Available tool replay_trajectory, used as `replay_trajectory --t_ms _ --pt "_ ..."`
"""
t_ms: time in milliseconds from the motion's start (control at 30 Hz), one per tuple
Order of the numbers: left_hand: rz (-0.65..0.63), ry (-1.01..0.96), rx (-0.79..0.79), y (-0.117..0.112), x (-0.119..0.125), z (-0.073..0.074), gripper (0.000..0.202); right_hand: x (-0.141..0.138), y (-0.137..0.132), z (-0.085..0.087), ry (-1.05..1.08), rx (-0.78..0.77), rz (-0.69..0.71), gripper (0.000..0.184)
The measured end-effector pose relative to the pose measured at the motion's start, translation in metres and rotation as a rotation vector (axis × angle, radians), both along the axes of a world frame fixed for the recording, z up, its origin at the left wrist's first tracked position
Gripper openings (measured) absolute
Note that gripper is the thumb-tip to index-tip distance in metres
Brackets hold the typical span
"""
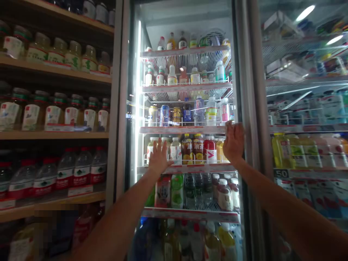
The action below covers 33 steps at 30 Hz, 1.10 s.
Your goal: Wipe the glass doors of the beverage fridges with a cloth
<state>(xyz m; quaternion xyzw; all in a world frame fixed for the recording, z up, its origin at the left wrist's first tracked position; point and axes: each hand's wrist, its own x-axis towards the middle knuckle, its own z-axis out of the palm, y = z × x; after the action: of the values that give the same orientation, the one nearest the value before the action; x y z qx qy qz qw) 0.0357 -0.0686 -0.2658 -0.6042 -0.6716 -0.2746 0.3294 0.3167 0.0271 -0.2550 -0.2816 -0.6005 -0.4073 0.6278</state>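
A lit drinks fridge (pixel 185 129) stands in front of me, its wire shelves full of bottles and cans. My left hand (pixel 159 156) is raised with fingers spread in front of the row of juice bottles (pixel 190 148) on the middle shelf, holding nothing. My right hand (pixel 233 142) lies flat with fingers stretched out against the fridge's right frame (pixel 246 108), at the level of the same shelf. Whether the glass door stands between my hands and the bottles, I cannot tell.
Wooden shelves (pixel 54 135) on the left carry jars and red-labelled water bottles (pixel 70 170). To the right is a second fridge behind a closed glass door (pixel 307 108) with ceiling-light reflections and a "50" price tag (pixel 281 173). Large bottles fill the bottom shelf.
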Motion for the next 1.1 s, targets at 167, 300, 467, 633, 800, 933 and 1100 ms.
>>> replay_trajectory --t_ms 167,300,467,633,800,933,1100 --pt "-0.017 -0.001 0.035 0.005 -0.003 -0.005 0.098 -0.006 0.0 -0.029 -0.385 -0.047 0.006 0.061" --pt "-0.018 0.003 0.04 0.006 -0.003 -0.005 0.098 -0.002 -0.001 -0.05 -0.226 -0.093 -0.01 0.063" --pt "-0.018 -0.028 0.006 0.002 0.0 -0.006 0.097 -0.016 -0.007 -0.061 -0.191 -0.108 -0.001 0.063" --pt "-0.038 -0.019 0.004 0.0 -0.002 -0.009 0.094 -0.012 -0.01 -0.07 -0.382 -0.111 0.015 0.063" --pt "-0.03 0.011 0.058 0.006 -0.007 -0.013 0.093 -0.001 -0.01 -0.093 -0.162 -0.132 -0.01 0.065" --pt "-0.046 0.035 0.095 0.011 -0.012 -0.016 0.091 -0.001 -0.011 -0.116 -0.298 -0.165 0.001 0.066" --pt "-0.085 0.056 0.136 0.018 -0.017 -0.019 0.089 -0.018 -0.005 -0.117 0.09 -0.088 -0.046 0.069"
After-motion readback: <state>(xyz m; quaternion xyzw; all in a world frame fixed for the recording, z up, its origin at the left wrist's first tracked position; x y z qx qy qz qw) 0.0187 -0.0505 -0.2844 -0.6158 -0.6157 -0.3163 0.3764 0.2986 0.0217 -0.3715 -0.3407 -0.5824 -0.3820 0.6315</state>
